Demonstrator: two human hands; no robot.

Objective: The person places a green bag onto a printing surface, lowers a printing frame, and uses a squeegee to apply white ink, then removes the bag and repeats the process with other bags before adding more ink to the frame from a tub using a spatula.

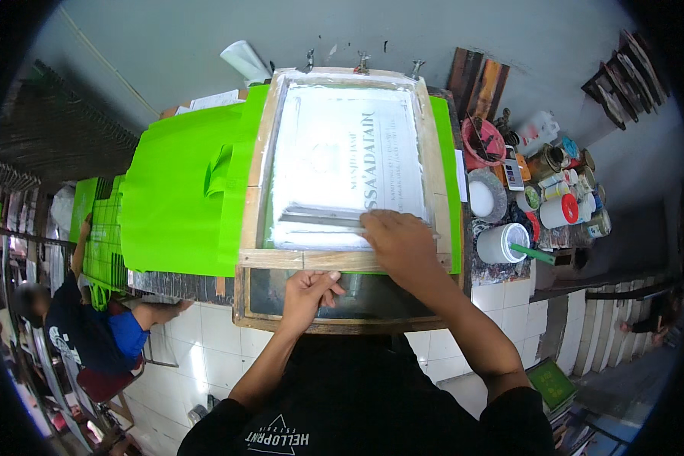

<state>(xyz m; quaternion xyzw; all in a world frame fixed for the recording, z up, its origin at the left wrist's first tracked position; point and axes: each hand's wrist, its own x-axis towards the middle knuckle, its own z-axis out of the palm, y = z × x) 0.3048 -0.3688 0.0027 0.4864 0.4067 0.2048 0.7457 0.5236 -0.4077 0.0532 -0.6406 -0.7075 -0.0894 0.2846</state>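
Note:
A wooden-framed printing screen (442, 186) with white mesh lies tilted slightly in front of me, dark lettering and a faint design showing through. White ink is smeared round its inner edges. My right hand (403, 243) is closed on the right end of a squeegee (319, 219), a long bar lying across the near part of the mesh. My left hand (305, 300) is at the middle of the screen's near rail, fingers curled; whether they pinch the rail or something under it is hidden. Bright green bag material (186, 190) lies beneath the screen and spreads left.
Metal clamps (362, 62) stand along the screen's far edge. To the right are a white ink tub (501, 243) with a green-handled tool, a pink basin (483, 142), a phone (514, 171) and several paint cans (558, 209). A seated person (91, 327) reaches toward a rack at left.

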